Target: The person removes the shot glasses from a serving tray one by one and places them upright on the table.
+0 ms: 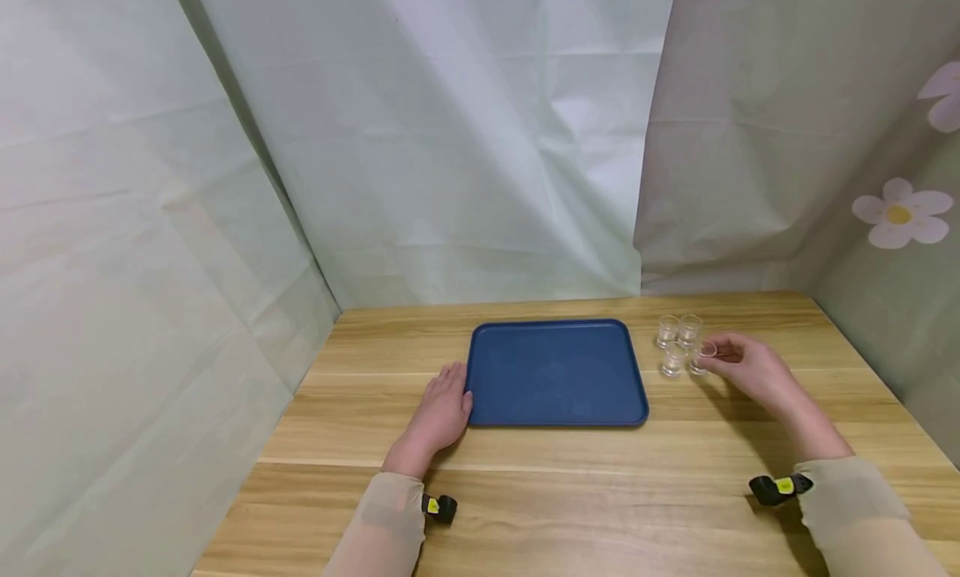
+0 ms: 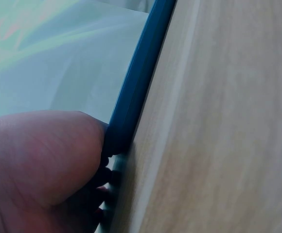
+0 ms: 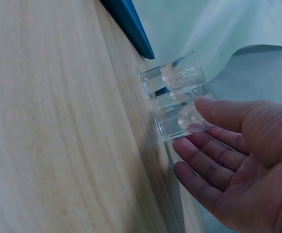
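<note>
A blue rectangular tray [image 1: 557, 373] lies flat on the table. My left hand [image 1: 441, 406] rests at its left edge, fingers extended and thumb against the rim; in the left wrist view the base of the thumb [image 2: 44, 155] is beside the tray's side [image 2: 136, 82]. Right of the tray, several small clear shot glasses stand upright in a tight cluster, among them a back left glass [image 1: 667, 333] and a front left glass [image 1: 672, 363]. My right hand [image 1: 750, 373] pinches the front right shot glass [image 3: 172, 124] between thumb and fingers. That glass appears to stand on the tabletop.
The wooden table [image 1: 540, 502] ends at the back against a hanging pale cloth [image 1: 450, 143]. More cloth hangs at the left and right sides, the right one printed with white flowers [image 1: 900, 214]. A black wrist camera [image 1: 780, 488] sits on each forearm.
</note>
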`<state>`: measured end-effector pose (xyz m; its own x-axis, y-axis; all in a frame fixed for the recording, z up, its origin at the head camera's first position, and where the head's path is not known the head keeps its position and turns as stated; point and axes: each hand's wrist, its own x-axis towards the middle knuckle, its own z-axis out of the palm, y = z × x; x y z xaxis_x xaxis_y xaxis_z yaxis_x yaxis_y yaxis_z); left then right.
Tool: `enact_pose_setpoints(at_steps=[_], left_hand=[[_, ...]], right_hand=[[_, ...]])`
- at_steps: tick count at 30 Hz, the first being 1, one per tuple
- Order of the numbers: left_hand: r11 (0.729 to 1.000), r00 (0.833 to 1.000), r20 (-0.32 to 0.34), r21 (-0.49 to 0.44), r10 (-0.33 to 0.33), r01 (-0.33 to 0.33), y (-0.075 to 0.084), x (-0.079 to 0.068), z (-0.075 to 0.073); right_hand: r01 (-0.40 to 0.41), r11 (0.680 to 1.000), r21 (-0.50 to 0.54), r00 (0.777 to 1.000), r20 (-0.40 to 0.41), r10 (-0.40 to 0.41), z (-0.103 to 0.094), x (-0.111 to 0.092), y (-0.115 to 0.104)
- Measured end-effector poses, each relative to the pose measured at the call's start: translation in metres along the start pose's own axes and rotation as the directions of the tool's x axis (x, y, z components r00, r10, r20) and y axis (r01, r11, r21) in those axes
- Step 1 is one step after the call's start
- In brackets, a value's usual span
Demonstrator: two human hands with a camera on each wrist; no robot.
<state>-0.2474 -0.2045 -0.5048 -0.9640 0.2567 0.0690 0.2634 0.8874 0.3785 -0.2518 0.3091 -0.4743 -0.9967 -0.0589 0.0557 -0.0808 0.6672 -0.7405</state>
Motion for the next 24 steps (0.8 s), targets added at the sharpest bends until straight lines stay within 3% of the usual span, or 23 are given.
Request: enact_pose_setpoints(at_steps=[24], left_hand=[[1.0,1.0,0.003,0.028,0.009,-0.009,0.0014,0.0007,-0.0016]], right_hand=[[-0.005,1.0,-0.003,1.0,0.026,0.005,0.0004,-0.0006,-0.0024]])
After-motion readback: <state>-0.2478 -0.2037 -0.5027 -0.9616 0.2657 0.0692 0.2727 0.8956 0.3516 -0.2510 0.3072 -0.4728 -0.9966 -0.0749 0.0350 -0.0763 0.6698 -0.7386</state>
